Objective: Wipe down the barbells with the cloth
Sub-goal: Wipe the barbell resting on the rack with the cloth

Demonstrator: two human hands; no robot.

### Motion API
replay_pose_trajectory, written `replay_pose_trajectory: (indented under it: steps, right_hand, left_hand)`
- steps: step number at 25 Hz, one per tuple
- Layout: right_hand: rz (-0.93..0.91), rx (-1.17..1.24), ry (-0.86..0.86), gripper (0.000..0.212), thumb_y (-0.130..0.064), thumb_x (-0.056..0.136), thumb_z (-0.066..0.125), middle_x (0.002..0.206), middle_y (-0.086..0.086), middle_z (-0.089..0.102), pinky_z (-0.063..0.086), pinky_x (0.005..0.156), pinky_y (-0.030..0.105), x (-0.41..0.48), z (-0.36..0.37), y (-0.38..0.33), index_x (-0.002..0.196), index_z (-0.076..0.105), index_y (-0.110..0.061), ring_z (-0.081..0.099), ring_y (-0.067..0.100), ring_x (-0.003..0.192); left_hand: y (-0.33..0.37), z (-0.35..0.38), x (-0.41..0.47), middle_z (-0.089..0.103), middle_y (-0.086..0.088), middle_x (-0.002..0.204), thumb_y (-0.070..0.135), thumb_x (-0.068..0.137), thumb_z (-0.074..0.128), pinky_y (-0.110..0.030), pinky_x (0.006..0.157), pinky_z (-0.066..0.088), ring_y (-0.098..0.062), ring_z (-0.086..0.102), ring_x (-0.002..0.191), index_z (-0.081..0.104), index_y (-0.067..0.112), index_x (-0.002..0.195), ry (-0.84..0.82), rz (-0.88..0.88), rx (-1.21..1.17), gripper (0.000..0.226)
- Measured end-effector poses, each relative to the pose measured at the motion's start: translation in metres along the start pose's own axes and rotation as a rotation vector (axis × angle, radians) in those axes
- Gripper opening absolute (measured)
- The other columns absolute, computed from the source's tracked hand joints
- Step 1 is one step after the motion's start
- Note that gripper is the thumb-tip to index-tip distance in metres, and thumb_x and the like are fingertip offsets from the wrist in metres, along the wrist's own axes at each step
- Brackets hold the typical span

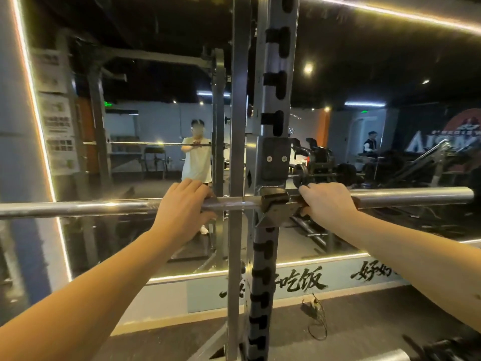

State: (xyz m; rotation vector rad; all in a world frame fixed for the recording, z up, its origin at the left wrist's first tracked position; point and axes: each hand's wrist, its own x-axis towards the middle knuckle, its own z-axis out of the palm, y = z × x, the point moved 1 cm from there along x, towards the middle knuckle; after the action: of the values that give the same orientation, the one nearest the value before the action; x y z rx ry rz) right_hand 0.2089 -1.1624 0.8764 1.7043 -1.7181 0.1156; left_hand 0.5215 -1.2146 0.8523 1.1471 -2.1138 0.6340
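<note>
In front of a wall mirror (364, 74), the barbell (78, 208) lies level across the view, resting in a metal hook (276, 204) fixed to the grey rack upright (273, 100); the left hand (182, 201) grips the bar just left of the upright, fingers curled over the top and thumb beneath; the right hand (328, 201) grips it just right of the hook, fingers wrapped over likewise. On the dark floor near the upright's base lies a tangled cable (317, 319).

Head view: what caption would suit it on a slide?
Left hand and right hand grip a barbell on a rack, before a mirror.
</note>
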Motion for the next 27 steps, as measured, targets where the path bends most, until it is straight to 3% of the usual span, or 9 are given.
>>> replay_pose_trajectory:
  steps: [5, 11, 14, 17, 21, 23, 27]
  right_hand:
    - [-0.056, 0.025, -0.025, 0.023, -0.036, 0.097, 0.063, 0.092, -0.005, 0.059, 0.050, 0.077, 0.032, 0.006, 0.002, 0.006, 0.117, 0.058, -0.026, 0.059, 0.016, 0.083]
    - [-0.171, 0.000, -0.104, 0.017, -0.037, 0.091, 0.065, 0.086, -0.008, 0.057, 0.055, 0.085, 0.035, 0.019, -0.006, 0.014, 0.104, 0.062, -0.027, 0.060, 0.014, 0.084]
    - [-0.206, 0.010, -0.259, 0.018, -0.041, 0.088, 0.070, 0.086, -0.007, 0.063, 0.057, 0.084, 0.033, 0.035, -0.013, 0.021, 0.099, 0.067, -0.027, 0.061, 0.013, 0.083]
    - [-0.256, 0.068, -0.449, 0.025, -0.047, 0.085, 0.076, 0.092, -0.007, 0.067, 0.056, 0.082, 0.031, 0.054, -0.019, 0.028, 0.103, 0.071, -0.029, 0.063, 0.013, 0.087]
    - [-0.254, 0.188, -0.589, 0.018, -0.042, 0.088, 0.076, 0.093, -0.008, 0.068, 0.049, 0.078, 0.024, 0.064, -0.026, 0.035, 0.101, 0.072, -0.031, 0.064, 0.009, 0.088]
    - [-0.245, 0.196, -0.581, 0.019, -0.043, 0.087, 0.077, 0.091, -0.008, 0.068, 0.050, 0.077, 0.024, 0.060, -0.027, 0.033, 0.100, 0.072, -0.030, 0.064, 0.009, 0.086]
    - [-0.122, 0.290, -0.404, 0.045, -0.054, 0.084, 0.076, 0.105, -0.008, 0.066, 0.052, 0.091, 0.034, 0.043, -0.024, 0.044, 0.121, 0.068, -0.028, 0.061, 0.014, 0.099]
  left_hand:
    - [-0.004, 0.003, 0.002, 0.068, 0.004, 0.099, 0.047, 0.081, 0.081, -0.034, 0.080, 0.046, -0.019, 0.058, 0.091, 0.072, 0.019, 0.106, -0.001, 0.046, 0.043, 0.038]
    - [0.001, -0.008, 0.011, 0.064, 0.007, 0.116, 0.054, 0.094, 0.063, -0.029, 0.092, 0.043, -0.015, 0.053, 0.105, 0.067, 0.026, 0.127, -0.139, 0.056, 0.058, 0.044]
    - [-0.002, -0.015, 0.024, 0.064, 0.008, 0.111, 0.052, 0.094, 0.064, -0.028, 0.087, 0.048, -0.013, 0.056, 0.103, 0.070, 0.028, 0.127, -0.278, 0.010, -0.015, 0.042]
    - [-0.009, -0.019, 0.042, 0.071, 0.010, 0.095, 0.048, 0.088, 0.073, -0.021, 0.071, 0.047, -0.009, 0.064, 0.086, 0.077, 0.028, 0.117, -0.474, -0.046, -0.144, 0.035]
    - [-0.017, -0.026, 0.068, 0.073, 0.013, 0.096, 0.048, 0.085, 0.077, -0.022, 0.082, 0.049, -0.010, 0.066, 0.091, 0.079, 0.022, 0.115, -0.675, -0.053, -0.233, 0.039]
    - [-0.016, -0.028, 0.069, 0.070, 0.014, 0.095, 0.047, 0.087, 0.076, -0.019, 0.078, 0.044, -0.011, 0.065, 0.093, 0.078, 0.021, 0.116, -0.712, -0.051, -0.225, 0.040]
    - [-0.010, -0.028, 0.057, 0.069, 0.012, 0.094, 0.044, 0.090, 0.073, -0.021, 0.079, 0.042, -0.009, 0.064, 0.089, 0.075, 0.020, 0.120, -0.653, -0.088, -0.189, 0.039]
